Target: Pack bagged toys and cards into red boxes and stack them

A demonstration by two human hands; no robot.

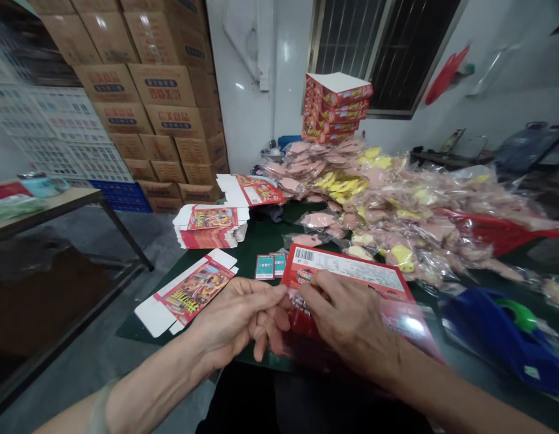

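In front of me lies a glossy red printed package [403,295] with a white panel and a barcode at its far left corner. Over its left edge, my left hand [249,313] has thumb and forefinger pressed together, the other fingers loosely bent. Whatever is between those fingertips is too small to name. My right hand [347,319] rests on the package with its fingers curled in a pinch; its fingertips are hidden. Left of my hands is a flattened red and white carton [200,288]. Small teal printed cards [265,266] lie just beyond my left hand.
A stack of folded cartons [211,226] stands at the table's left. Bagged pink and yellow pieces [347,187] are heaped across the back, with red boxes [336,108] stacked behind. A blue tape dispenser [500,340] sits at right. Brown cardboard boxes [166,84] line the wall.
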